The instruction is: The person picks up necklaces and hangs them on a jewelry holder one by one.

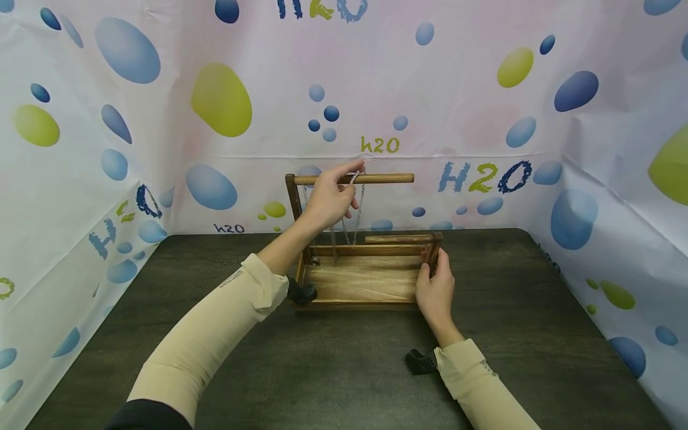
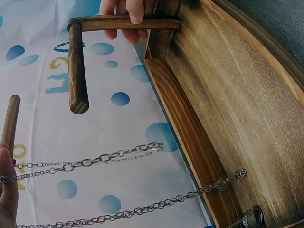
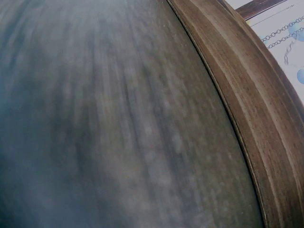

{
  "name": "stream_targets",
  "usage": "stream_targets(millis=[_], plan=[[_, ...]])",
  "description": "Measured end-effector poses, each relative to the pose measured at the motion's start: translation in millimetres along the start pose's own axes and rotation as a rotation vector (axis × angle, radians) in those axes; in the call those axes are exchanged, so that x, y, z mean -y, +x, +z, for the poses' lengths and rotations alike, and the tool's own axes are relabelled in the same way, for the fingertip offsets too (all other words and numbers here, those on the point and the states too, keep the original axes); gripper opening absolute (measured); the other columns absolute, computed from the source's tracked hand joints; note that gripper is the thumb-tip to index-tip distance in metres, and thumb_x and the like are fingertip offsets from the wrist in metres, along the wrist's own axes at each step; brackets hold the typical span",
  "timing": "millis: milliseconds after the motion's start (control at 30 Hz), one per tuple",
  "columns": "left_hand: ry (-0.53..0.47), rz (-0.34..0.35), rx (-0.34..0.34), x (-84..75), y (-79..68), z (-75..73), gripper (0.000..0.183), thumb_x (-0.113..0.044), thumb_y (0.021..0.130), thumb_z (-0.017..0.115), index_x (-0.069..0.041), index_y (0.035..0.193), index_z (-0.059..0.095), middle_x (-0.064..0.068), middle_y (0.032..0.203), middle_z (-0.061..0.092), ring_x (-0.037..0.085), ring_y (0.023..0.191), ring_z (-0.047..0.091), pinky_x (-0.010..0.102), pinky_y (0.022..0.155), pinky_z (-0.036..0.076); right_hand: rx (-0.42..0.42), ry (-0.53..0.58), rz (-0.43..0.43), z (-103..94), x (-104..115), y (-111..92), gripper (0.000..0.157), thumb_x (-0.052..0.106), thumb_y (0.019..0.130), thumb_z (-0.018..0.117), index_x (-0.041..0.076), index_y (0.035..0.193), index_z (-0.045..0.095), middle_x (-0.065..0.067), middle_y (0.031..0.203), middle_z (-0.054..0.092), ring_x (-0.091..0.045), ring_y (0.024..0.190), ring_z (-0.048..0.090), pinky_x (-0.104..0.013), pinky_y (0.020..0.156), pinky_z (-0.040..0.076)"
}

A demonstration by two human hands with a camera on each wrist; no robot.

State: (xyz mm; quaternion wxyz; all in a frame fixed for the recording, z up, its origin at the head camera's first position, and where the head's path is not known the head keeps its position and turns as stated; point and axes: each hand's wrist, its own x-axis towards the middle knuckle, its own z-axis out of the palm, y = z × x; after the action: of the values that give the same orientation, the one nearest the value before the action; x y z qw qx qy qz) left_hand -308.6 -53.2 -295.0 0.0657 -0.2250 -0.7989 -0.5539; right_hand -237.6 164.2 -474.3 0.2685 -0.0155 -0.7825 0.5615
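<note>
A wooden jewelry stand (image 1: 365,280) with a tray base, a tall upper bar (image 1: 389,178) and a lower bar (image 1: 398,239) stands on the table. My left hand (image 1: 328,202) is at the upper bar and pinches a silver chain (image 2: 102,158), which drapes beside the bar. Another chain (image 2: 156,205) hangs down to the tray, nearer the tall post. My right hand (image 1: 436,292) grips the short right post (image 2: 126,23) of the stand. A small metal ring-shaped piece (image 2: 253,218) sits in the tray's corner. In the right wrist view, only the stand's outer side (image 3: 251,95) shows, without the hand.
The dark wooden table (image 1: 344,370) extends around the stand. Behind it and at both sides hangs a white curtain (image 1: 457,107) with blue and green drops. Black wrist straps (image 1: 420,362) protrude beside the sleeves.
</note>
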Motion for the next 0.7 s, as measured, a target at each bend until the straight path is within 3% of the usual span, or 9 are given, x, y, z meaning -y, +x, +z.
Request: stream_targets(millis=[200,467,700], plan=[[-0.024,-0.003,-0.016,2.6,-2.2,0.7,0.053,0.006,0.1,0.044,-0.009,0.151,0.048,0.009,0.146,0.053,0.028,0.069,0.065,0.032,0.05,0.053,-0.001,-0.001,0.003,0.2,0.1,1.4,0.038,-0.003,0.101,0.047,0.002,0.139,0.05,-0.018,0.128,0.064,-0.033,0.123,0.059,-0.052,0.102,0.044],[-0.047,0.014,-0.06,5.3,-5.5,-0.9,0.053,0.007,0.099,0.044,-0.006,0.15,0.048,0.01,0.144,0.054,0.022,0.069,0.065,0.035,0.053,0.054,-0.002,-0.004,0.01,1.5,0.7,2.6,0.037,-0.003,0.101,0.047,0.002,0.138,0.051,-0.019,0.126,0.065,-0.033,0.121,0.059,-0.053,0.101,0.044],[-0.079,0.019,-0.09,7.9,-8.8,1.8,0.055,0.009,0.097,0.044,-0.006,0.15,0.047,0.005,0.142,0.054,0.026,0.071,0.066,0.031,0.054,0.055,-0.009,-0.006,0.006,2.1,-1.0,2.4,0.037,-0.005,0.101,0.047,0.0,0.137,0.051,-0.021,0.125,0.065,-0.034,0.12,0.06,-0.053,0.1,0.044]])
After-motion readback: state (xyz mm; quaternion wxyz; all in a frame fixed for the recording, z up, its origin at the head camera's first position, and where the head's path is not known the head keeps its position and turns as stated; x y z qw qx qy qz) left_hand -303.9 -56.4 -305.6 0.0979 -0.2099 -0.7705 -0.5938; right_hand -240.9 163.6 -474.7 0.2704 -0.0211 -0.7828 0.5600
